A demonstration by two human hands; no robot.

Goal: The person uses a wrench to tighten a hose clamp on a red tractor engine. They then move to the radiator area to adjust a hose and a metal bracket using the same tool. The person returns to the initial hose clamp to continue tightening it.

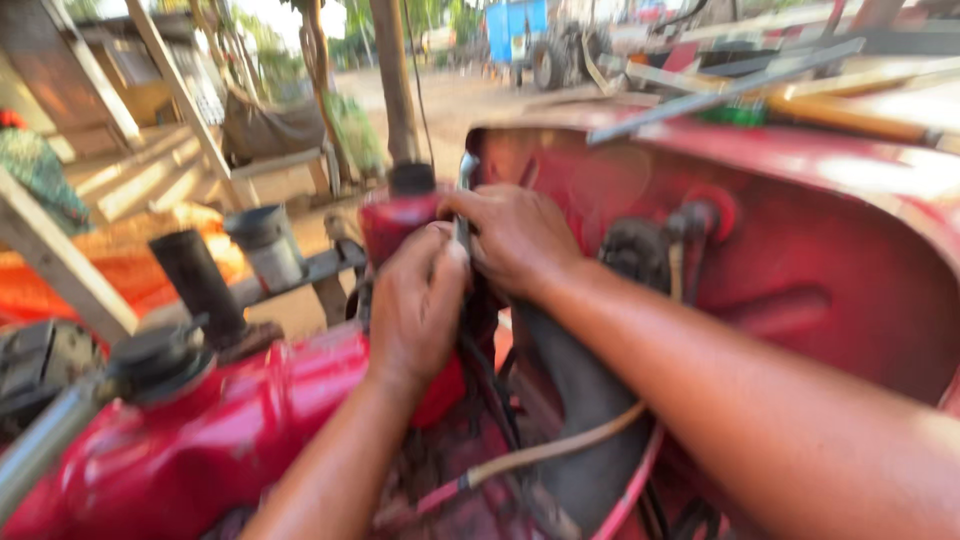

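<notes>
Between red machine body (pixel 200 440) and red panel (pixel 800 260), a thin upright metal part (pixel 465 200) is gripped by left hand (pixel 418 300) and right hand (pixel 515 235); steady fine fingerwork seems needed.

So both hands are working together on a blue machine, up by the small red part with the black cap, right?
Not quite: the machine is red, not blue, as the head view shows. The rest holds. The left hand and the right hand are close together beside the small red part with the black cap. The picture is blurred, so what the fingers grip cannot be told.
</notes>
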